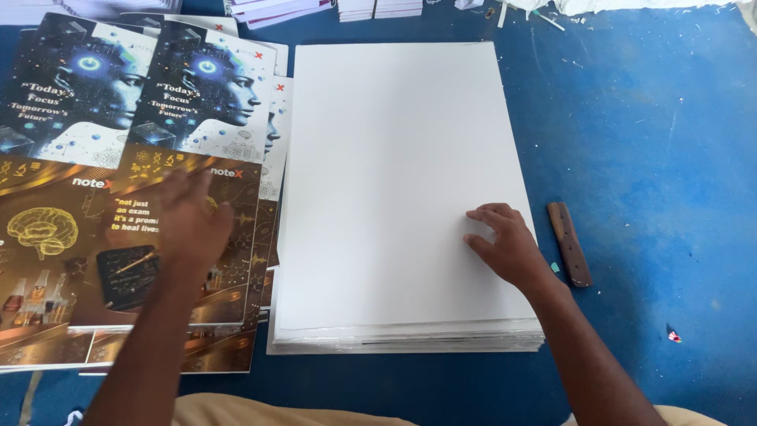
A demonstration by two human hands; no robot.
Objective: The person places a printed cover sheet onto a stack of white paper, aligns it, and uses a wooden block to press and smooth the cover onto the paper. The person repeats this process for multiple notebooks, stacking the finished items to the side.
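Note:
A thick stack of large white sheets [394,158] lies in the middle of the blue surface. My right hand [505,243] rests on its lower right part, fingers spread and pressing the top sheet. My left hand [185,217] lies flat with fingers apart on the top printed cover [201,102], a glossy sheet with a dark blue upper picture and a gold and brown lower picture. That cover sits on a fanned pile of like covers [55,197] left of the white stack. Neither hand grips anything.
A small brown wooden stick [569,243] lies right of the white stack. Stacks of paper and booklets [331,8] line the far edge. Paper scraps [674,336] dot the blue table covering [654,158].

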